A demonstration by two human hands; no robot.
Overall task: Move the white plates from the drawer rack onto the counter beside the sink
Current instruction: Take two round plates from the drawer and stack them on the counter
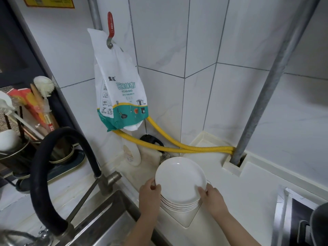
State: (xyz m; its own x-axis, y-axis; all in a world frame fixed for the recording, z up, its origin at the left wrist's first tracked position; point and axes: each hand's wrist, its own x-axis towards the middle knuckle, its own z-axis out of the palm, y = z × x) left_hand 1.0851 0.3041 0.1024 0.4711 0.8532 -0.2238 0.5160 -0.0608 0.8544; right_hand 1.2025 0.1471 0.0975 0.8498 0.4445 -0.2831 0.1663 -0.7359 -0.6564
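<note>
White plates (180, 181) stack, hands gripping opposite rims

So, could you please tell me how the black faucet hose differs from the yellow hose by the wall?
The black faucet hose is thick, smooth and arches high over the sink; the yellow hose is thinner, ribbed and runs low along the counter behind the stack of plates. Both are flexible, curved tubes.
</note>
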